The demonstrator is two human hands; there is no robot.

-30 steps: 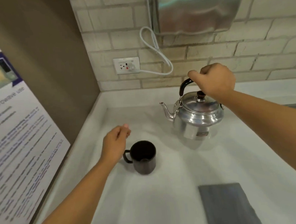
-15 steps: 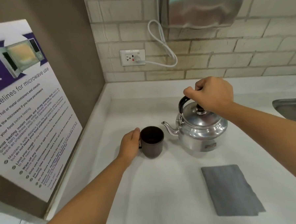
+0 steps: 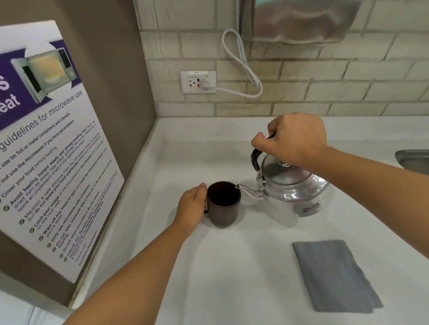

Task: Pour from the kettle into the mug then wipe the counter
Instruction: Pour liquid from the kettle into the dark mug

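Note:
A dark brown mug (image 3: pixel 224 206) stands on the white counter (image 3: pixel 239 273). My left hand (image 3: pixel 192 208) is wrapped around its handle side. A shiny metal kettle (image 3: pixel 288 187) hangs tilted just right of the mug, its spout tip over the mug's rim. My right hand (image 3: pixel 291 138) is shut on the kettle's black handle. No stream of liquid shows. A folded grey cloth (image 3: pixel 335 276) lies flat on the counter at the front right.
A tall brown panel with a microwave guidelines poster (image 3: pixel 46 146) walls off the left side. Behind are a brick wall, a socket (image 3: pixel 198 81) with a white cable, and a steel dispenser (image 3: pixel 300 11). A metal sink edge (image 3: pixel 419 160) shows at right.
My left hand went from hovering beside the mug to holding it. My right hand lifted the kettle and brought its spout left, from clear of the mug to over the rim.

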